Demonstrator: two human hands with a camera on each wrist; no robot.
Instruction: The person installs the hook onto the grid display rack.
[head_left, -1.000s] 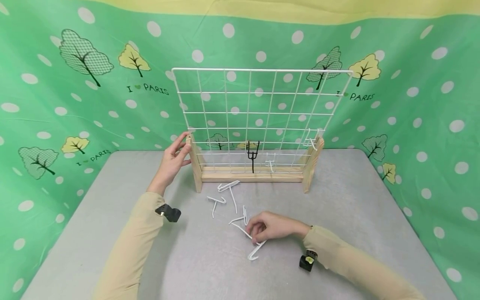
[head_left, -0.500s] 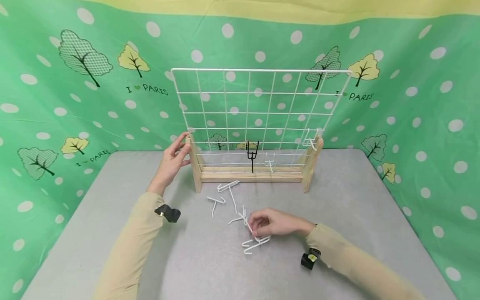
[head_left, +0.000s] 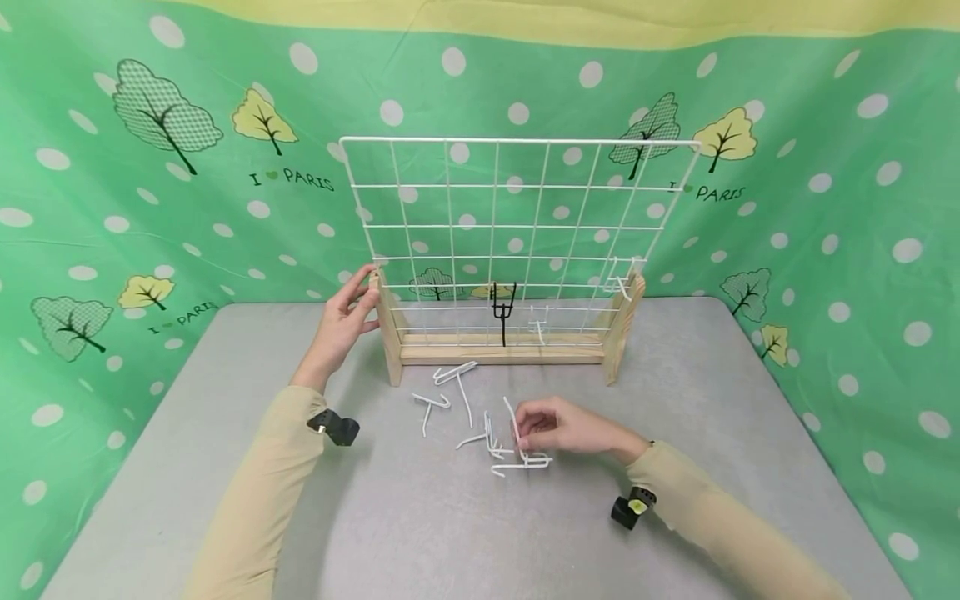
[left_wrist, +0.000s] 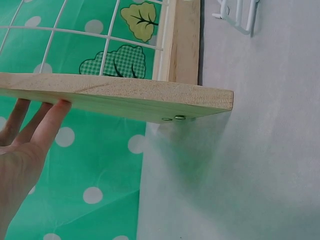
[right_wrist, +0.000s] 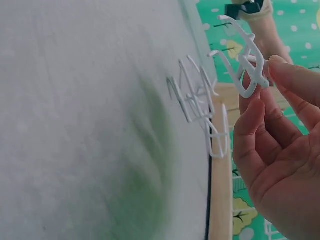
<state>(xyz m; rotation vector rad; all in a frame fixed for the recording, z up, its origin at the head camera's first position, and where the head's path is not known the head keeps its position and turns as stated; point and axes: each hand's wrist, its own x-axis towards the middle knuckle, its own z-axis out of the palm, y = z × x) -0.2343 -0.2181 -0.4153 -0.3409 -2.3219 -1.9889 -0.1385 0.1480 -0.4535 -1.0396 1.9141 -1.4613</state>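
My right hand (head_left: 566, 427) pinches a white wire hook (right_wrist: 261, 80) by its stem between thumb and fingers, just above the table. Its two prongs point left in the head view. With nearly straight fingers, my left hand (head_left: 341, 321) touches the outer face of the wooden stand's left side panel (left_wrist: 125, 92). A white wire grid (head_left: 525, 226) rises from that stand. On the grid hang a black double hook (head_left: 503, 312), a white hook (head_left: 538, 325) near it and another white hook (head_left: 618, 284) at the right end.
Loose white hooks lie on the grey table (head_left: 420, 517) before the stand: one long-stemmed hook (head_left: 454, 374), a smaller hook (head_left: 430, 403) and a hook (head_left: 488, 433) left of my right hand. Behind stands a green dotted cloth (head_left: 315, 108).
My right hand has lifted its hook and moved slightly away from me and to the right, turning the prongs from pointing toward me to pointing left. My left hand stays at the panel.
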